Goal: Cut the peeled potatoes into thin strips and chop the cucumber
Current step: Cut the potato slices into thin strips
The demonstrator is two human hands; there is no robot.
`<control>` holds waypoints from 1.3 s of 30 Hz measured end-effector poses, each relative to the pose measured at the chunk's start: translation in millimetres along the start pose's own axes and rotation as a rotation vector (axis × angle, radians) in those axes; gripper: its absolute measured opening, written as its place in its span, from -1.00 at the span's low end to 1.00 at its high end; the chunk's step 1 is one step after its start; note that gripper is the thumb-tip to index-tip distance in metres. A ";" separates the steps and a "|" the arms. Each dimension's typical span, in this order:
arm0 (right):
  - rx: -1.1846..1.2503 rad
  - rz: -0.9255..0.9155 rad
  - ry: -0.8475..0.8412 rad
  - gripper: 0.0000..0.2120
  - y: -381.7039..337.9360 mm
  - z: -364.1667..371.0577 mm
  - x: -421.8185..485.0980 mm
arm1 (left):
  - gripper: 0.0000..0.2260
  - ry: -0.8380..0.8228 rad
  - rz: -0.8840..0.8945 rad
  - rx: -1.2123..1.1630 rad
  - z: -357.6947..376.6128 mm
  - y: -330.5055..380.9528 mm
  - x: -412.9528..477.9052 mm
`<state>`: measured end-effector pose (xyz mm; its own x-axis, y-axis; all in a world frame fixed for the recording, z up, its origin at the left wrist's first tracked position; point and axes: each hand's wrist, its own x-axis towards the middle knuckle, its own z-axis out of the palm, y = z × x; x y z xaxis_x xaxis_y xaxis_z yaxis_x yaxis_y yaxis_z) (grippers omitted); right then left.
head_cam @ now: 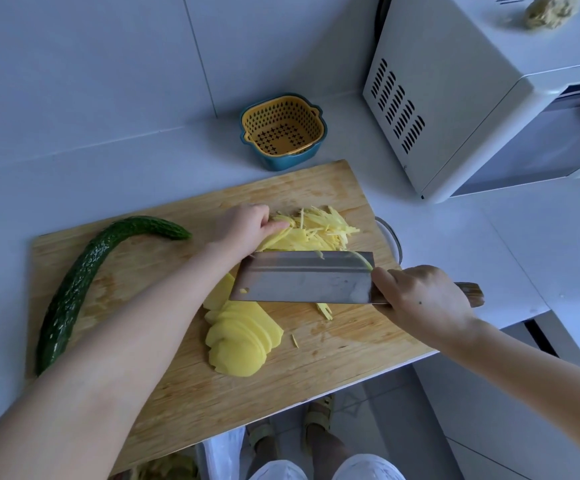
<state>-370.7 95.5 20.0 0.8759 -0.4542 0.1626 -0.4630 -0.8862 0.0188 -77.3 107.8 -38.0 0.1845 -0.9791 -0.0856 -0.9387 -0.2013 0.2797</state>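
- At the far side of the cutting board (316,375), potato strips (326,226) were piled; 1 fan of potato slices (243,341) was left uncut.
- Further slices were held under curled fingers of the left hand (241,225); the cleaver (302,278) was gripped by the right hand (423,299).
- The cucumber (73,292) was left whole at the board's left.

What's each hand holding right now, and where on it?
Right hand grips the cleaver by its handle. Left hand holds the potato slices from above, fingers curled.

Home kitchen, white countertop (143,174), microwave (489,98), wooden cutting board (316,375), tiled wall (91,57)
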 end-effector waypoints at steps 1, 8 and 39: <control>-0.008 0.013 0.001 -0.68 2.1 -1.3 -0.1 | -0.58 0.016 -0.017 -0.005 -3.9 0.4 3.0; 0.007 0.022 0.009 -0.68 5.6 1.6 9.1 | -0.63 -0.033 0.264 -0.254 -39.7 48.9 -4.7; 0.258 0.297 -0.197 -0.75 10.4 -7.7 3.4 | -0.83 0.182 -0.104 -0.175 -31.0 -19.5 -3.9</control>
<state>-373.6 85.5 28.3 0.7305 -0.6795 -0.0684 -0.6717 -0.6967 -0.2518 -50.7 114.7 -13.4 0.3417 -0.9387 0.0460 -0.8504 -0.2880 0.4404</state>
